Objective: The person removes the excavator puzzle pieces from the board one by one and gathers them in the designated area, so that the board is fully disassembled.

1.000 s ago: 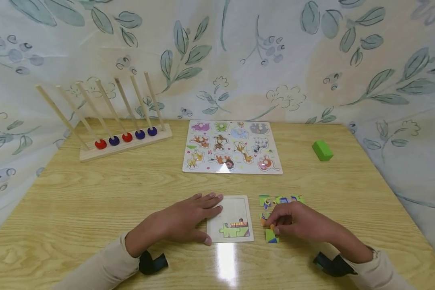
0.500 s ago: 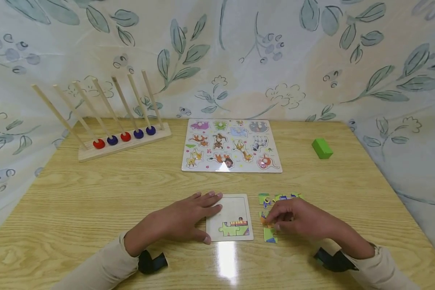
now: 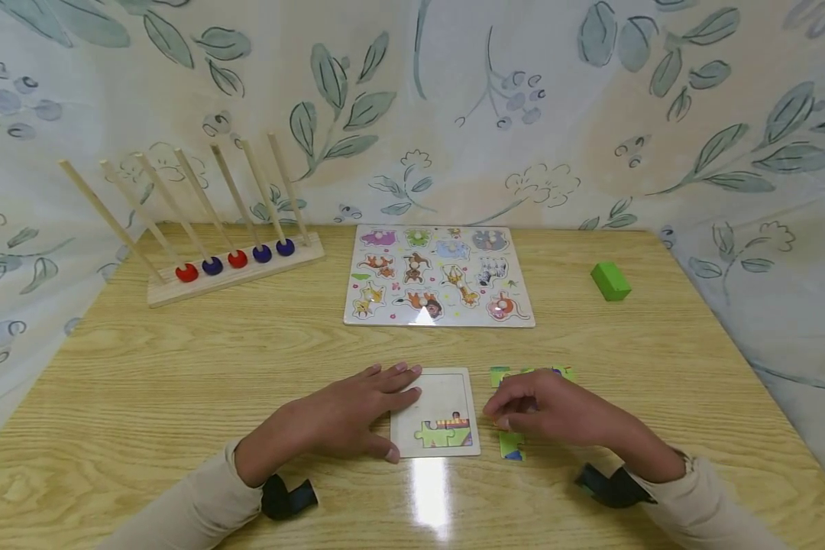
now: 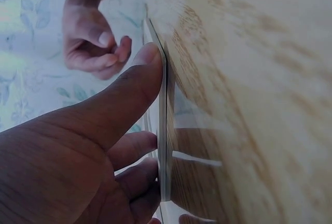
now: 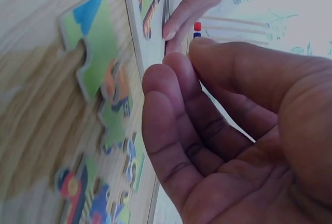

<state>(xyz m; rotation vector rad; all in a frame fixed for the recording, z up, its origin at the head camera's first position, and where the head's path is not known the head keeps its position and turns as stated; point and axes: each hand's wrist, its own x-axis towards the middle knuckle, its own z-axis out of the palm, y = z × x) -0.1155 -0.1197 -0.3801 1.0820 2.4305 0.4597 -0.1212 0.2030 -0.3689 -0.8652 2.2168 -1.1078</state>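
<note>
My left hand (image 3: 357, 412) lies spread on the left side of a small square puzzle tray (image 3: 443, 393), its thumb against the near corner. Joined green and striped jigsaw pieces (image 3: 435, 438) sit in the tray's lower right. Over a group of loose jigsaw pieces hovers my right hand (image 3: 557, 409), with fingers loosely bent and no piece visible between thumb and fingertips. In the right wrist view a green-and-blue jigsaw piece (image 5: 98, 50) and a red-and-blue one (image 5: 78, 187) lie flat on the table. The right hand hides part of the group in the head view.
Behind the tray lies an animal peg puzzle board (image 3: 440, 276). A wooden peg rack (image 3: 241, 269) with red and blue beads stands at the back left. A green block (image 3: 610, 281) sits back right. Patterned cloth (image 3: 412, 114) hangs behind the wood-grain table (image 3: 247, 347).
My right hand has shifted left, toward the tray, from where its fingertips were at the orange jigsaw piece. The left hand stays on the tray.
</note>
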